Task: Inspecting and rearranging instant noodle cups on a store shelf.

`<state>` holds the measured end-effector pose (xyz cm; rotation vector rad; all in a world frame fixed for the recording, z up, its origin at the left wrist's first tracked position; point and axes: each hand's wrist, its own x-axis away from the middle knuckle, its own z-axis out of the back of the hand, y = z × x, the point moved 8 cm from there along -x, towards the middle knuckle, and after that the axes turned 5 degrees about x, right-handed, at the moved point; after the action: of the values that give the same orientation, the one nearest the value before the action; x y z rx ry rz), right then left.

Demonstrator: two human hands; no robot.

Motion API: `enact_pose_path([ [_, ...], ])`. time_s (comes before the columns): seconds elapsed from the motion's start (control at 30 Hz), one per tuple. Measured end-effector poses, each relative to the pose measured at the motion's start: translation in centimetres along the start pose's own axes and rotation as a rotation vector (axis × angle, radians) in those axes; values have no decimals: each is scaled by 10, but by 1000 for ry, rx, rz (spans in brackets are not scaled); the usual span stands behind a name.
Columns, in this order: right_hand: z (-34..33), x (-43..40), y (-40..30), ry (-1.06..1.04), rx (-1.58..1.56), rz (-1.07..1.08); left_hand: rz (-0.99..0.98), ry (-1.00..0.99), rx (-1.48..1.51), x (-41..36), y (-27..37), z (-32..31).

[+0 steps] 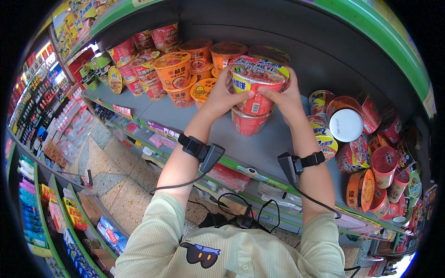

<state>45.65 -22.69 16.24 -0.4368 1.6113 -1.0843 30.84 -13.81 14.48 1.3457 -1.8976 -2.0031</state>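
Note:
Both of my hands grip one red instant noodle cup point(257, 91) with a printed lid, thumbs on its front. My left hand point(226, 88) clasps its left side, and my right hand point(285, 93) its right. Directly below is another red noodle cup point(251, 122), standing upright on the grey shelf point(278, 144); the held cup is on top of it or just above, I cannot tell which. Left of my left hand, orange noodle cups point(172, 71) stand stacked two high. Behind the held cup, a further cup point(269, 54) is partly hidden.
A jumble of toppled noodle cups point(353, 153) fills the shelf's right end, one showing its white base point(346, 125). Red cups point(147, 71) stand in stacks farther left. A green shelf edge point(229, 163) runs before me. Bottled goods point(33, 208) line shelves at the lower left.

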Motion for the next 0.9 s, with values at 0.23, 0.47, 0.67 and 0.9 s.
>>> enact_pose_path([
  [0.23,-5,9,17,19,-47,-60,41,29,5,3,-26,12],
  [0.47,-8,5,16,-13,-63,-37,13,10,26,-1,-28,12],
  [0.67,5,16,10,33,3,21,-132,81,-141,4,-26,9],
  [0.9,106,64,-108,129,1035,320,-422,268,-368,88,43,6],
])
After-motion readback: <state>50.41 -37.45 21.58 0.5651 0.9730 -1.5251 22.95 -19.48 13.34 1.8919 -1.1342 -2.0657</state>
